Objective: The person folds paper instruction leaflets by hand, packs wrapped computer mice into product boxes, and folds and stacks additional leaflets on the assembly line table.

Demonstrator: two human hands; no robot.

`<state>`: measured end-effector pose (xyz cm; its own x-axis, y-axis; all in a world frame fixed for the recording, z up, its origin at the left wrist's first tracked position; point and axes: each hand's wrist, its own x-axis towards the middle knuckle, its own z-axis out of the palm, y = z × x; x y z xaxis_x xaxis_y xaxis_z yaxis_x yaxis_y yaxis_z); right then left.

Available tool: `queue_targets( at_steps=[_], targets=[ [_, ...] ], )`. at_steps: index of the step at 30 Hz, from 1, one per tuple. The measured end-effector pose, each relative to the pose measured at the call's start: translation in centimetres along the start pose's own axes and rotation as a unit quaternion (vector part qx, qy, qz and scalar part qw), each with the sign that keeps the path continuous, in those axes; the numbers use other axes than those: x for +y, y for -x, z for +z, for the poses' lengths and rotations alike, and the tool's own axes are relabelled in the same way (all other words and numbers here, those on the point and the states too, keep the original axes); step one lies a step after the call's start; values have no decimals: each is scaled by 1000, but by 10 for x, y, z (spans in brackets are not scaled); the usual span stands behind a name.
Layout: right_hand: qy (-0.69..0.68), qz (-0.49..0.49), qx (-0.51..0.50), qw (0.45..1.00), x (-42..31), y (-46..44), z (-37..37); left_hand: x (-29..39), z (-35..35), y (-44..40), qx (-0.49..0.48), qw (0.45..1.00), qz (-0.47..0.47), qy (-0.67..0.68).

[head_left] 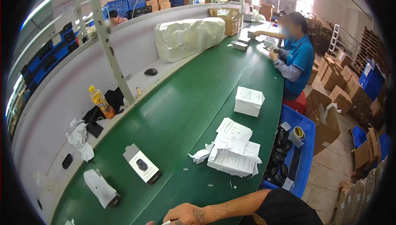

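At the bottom edge, my right hand [183, 215] reaches in from the right with its fingers curled downward. A small pale edge of something shows at its fingers, mostly cut off by the frame. Of my left hand [150, 223] only a sliver appears beside it. Ahead on the green table lies a white box [142, 164] with a mouse pictured on it and an upright flap. Left of that is another box [102, 188], with white material over its top. A stack of printed leaflets [233, 159] with torn paper on top lies beyond my right hand.
A second leaflet stack [249, 101] stands farther along. To the right, a blue bin [307, 142] holds several black mice and a tape roll [298, 132]. A co-worker [298, 60] sits at the far right side. A bottle [101, 101] and a mouse [151, 72] rest on the left ledge.
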<state>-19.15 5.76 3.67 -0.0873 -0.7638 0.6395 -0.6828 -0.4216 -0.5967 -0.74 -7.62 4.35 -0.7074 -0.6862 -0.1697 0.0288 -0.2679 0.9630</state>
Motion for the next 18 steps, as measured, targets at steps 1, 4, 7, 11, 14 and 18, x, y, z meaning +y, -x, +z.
queue_targets(
  at_steps=[1,4,7,11,14,18],
  targets=[
    [8,-11,39,999,0,-2,0,-3,-1,-9,-43,991,40,-121],
    [22,7,-1,1000,0,-6,-14,-24,-9,-10,-28,982,24,-186],
    [-91,105,19,990,0,-10,-3,0,0,0,87,987,-25,-133],
    [-283,276,-11,918,0,-8,-4,0,7,8,70,995,35,-66],
    [-295,354,-57,886,3,-3,-8,-8,22,8,55,997,51,-4],
    [-258,383,-46,886,5,-6,-7,-2,30,8,33,997,-12,63]
  ],
)
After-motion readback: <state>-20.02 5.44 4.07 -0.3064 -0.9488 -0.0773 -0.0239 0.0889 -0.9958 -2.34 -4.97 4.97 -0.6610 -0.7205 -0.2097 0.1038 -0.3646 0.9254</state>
